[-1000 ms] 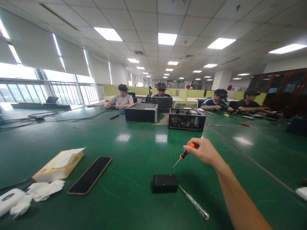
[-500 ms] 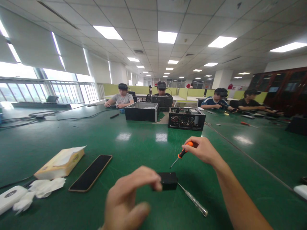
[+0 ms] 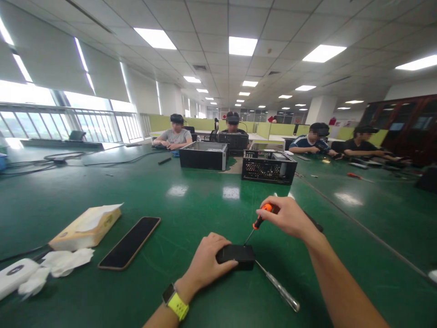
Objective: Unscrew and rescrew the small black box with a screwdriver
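Observation:
My left hand (image 3: pixel 210 259), with a watch on a yellow-green band (image 3: pixel 175 303) at the wrist, grips the left end of a small black box (image 3: pixel 243 257) lying on the green table. Fingers are behind the box and the thumb is along its front. My right hand (image 3: pixel 285 216) is closed on the orange-and-black handle of a screwdriver (image 3: pixel 258 221). Its shaft slants down to the left, and the tip meets the box's top near the back edge. A second screwdriver with a clear handle (image 3: pixel 282 290) lies at the box's right end.
A phone (image 3: pixel 131 243), a tissue pack (image 3: pixel 88 225) and crumpled tissues (image 3: pixel 64 263) lie to the left. Farther back stand a black computer case (image 3: pixel 201 157) and an open case (image 3: pixel 268 168). Several people sit at the far side. Cables (image 3: pixel 58 160) run along the far left.
My left hand has moved from in front of the black box onto its left end and closed on it. The screwdriver tip has come down to the box's top.

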### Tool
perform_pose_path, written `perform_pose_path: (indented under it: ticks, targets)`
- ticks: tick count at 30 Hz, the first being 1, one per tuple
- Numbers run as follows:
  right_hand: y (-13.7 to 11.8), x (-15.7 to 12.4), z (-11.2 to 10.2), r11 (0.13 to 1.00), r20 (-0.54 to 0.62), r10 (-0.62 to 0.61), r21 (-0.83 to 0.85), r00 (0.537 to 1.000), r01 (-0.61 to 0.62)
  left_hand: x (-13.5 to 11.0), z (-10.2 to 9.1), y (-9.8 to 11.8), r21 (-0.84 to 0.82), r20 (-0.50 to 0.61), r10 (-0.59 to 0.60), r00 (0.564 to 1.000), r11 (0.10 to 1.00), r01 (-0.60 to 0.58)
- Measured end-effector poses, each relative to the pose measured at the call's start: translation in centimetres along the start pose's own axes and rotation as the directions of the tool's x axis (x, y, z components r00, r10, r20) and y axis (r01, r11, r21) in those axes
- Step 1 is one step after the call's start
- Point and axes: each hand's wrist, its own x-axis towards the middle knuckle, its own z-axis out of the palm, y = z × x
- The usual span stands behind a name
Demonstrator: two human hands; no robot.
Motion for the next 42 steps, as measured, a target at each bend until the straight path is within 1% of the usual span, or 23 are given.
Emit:
perform_pose_path:
  ticks: [4, 8, 12, 13, 14, 17, 19, 22, 23, 25, 27, 28, 30, 32, 33, 35, 37, 40, 42]
  targets:
    - [0.1, -0.3, -0.4, 1.000, 0.021, -0.006, -0.001, 1.000, 0.006, 0.0, 0.2, -0.3, -0.034, -0.011, 0.005, 1.000, 0.999, -0.006]
    - [-0.3, -0.4, -0.4, 1.000, 0.008, -0.015, 0.006, 1.000, 0.015, -0.3, 0.5, -0.5, -0.051, -0.021, -0.005, 1.000, 0.999, 0.004]
    - [-1.3, -0.7, -0.1, 0.991, 0.041, -0.107, 0.082, 0.993, 0.103, -0.5, 0.6, -0.5, -0.059, -0.023, -0.022, 1.000, 0.998, 0.020]
    - [-1.5, -0.7, 0.0, 0.990, 0.044, -0.121, 0.080, 0.992, 0.117, -0.5, 0.6, -0.5, -0.060, -0.022, -0.027, 0.999, 0.998, 0.026]
    - [-1.7, -0.7, 0.2, 0.992, 0.039, -0.119, 0.056, 0.992, 0.117, -0.5, 0.7, -0.5, -0.061, -0.019, -0.031, 0.999, 0.998, 0.030]
    - [-2.0, -0.7, 0.6, 0.994, 0.000, -0.068, -0.088, 0.998, 0.068, -0.5, 0.7, -0.6, -0.067, -0.017, -0.041, 0.999, 0.997, 0.040]
    - [-2.0, -0.7, 0.6, 0.989, -0.018, -0.079, -0.130, 0.997, 0.076, -0.5, 0.7, -0.5, -0.070, -0.010, -0.046, 0.999, 0.997, 0.046]
    - [-2.0, -0.7, 0.3, 0.987, -0.002, -0.154, -0.054, 0.988, 0.154, -0.5, 0.7, -0.5, -0.068, 0.003, -0.054, 0.999, 0.996, 0.054]
    - [-2.0, -0.7, 0.2, 0.986, 0.008, -0.162, -0.032, 0.987, 0.163, -0.4, 0.7, -0.5, -0.068, 0.003, -0.055, 0.998, 0.996, 0.055]
    - [-2.0, -0.8, 0.0, 0.992, 0.021, -0.121, -0.046, 0.992, 0.122, -0.5, 0.6, -0.5, -0.072, 0.000, -0.055, 0.998, 0.996, 0.055]
    - [-2.0, -0.8, 0.0, 0.993, 0.004, -0.061, -0.098, 0.998, 0.061, -0.5, 0.7, -0.6, -0.080, -0.004, -0.054, 0.999, 0.995, 0.054]
    - [-2.0, -0.8, 0.0, 0.993, -0.009, -0.050, -0.109, 0.999, 0.048, -0.5, 0.7, -0.7, -0.085, -0.005, -0.053, 0.999, 0.995, 0.053]
    - [-2.0, -0.8, 0.1, 0.994, -0.019, -0.075, -0.079, 0.997, 0.074, -0.6, 0.7, -0.8, -0.090, -0.008, -0.047, 0.999, 0.995, 0.046]
    - [-2.0, -0.8, 0.2, 0.993, -0.004, -0.110, -0.032, 0.994, 0.110, -0.7, 0.8, -0.9, -0.094, -0.008, -0.039, 0.999, 0.995, 0.038]
    - [-2.0, -0.8, 0.2, 0.994, 0.005, -0.104, -0.032, 0.995, 0.104, -0.7, 0.8, -0.9, -0.096, -0.009, -0.036, 0.999, 0.995, 0.035]
    - [-2.1, -0.9, 0.2, 0.995, 0.007, -0.052, -0.081, 0.999, 0.052, -0.8, 0.9, -1.0, -0.105, -0.010, -0.033, 0.999, 0.994, 0.032]
    - [-2.1, -0.9, 0.2, 0.992, -0.015, -0.027, -0.128, 1.000, 0.025, -0.8, 0.9, -1.1, -0.112, -0.012, -0.033, 0.999, 0.993, 0.031]
    - [-2.0, -0.9, 0.1, 0.990, -0.012, -0.114, -0.082, 0.993, 0.112, -0.8, 0.9, -1.0, -0.113, -0.008, -0.034, 0.999, 0.993, 0.033]
    - [-2.0, -0.9, 0.1, 0.989, 0.005, -0.131, -0.063, 0.991, 0.132, -0.7, 0.9, -1.0, -0.120, -0.003, -0.036, 0.999, 0.992, 0.035]
